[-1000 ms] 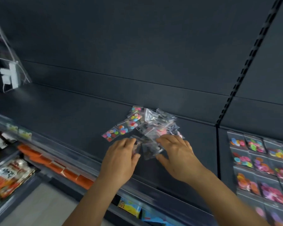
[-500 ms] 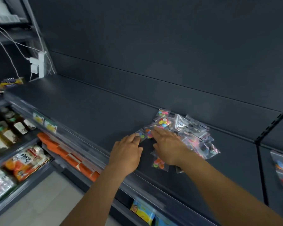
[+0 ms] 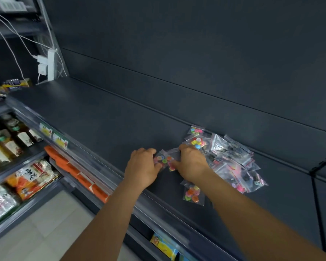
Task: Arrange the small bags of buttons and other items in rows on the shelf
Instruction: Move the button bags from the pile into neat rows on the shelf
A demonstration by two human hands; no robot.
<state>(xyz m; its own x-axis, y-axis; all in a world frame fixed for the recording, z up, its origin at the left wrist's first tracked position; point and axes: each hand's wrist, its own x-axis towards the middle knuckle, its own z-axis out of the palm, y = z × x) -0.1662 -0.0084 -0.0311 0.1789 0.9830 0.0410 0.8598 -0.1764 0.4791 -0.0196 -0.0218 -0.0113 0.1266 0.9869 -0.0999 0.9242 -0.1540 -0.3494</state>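
Observation:
A loose heap of small clear bags (image 3: 231, 161) with coloured buttons and dark items lies on the dark shelf (image 3: 105, 119) against its back panel. My left hand (image 3: 143, 166) and my right hand (image 3: 191, 162) meet over a bag of coloured buttons (image 3: 164, 159) at the heap's left edge, and both pinch it with curled fingers. A second bag of orange, pink and green buttons (image 3: 193, 194) lies flat near the shelf's front, just under my right wrist. Two more button bags (image 3: 196, 137) lie by the back panel.
The shelf's front rail carries price labels (image 3: 54, 134). Bottles (image 3: 9, 140) and snack packs (image 3: 30, 178) fill the lower shelves at left. A white power strip with cables (image 3: 49, 65) hangs at the shelf's far left end. A vertical divider (image 3: 312, 174) bounds the shelf at right.
The view has swung left, so the arranged rows on the right shelf left the frame. Both hands shifted from the heap's front to its left edge and closed on a button bag.

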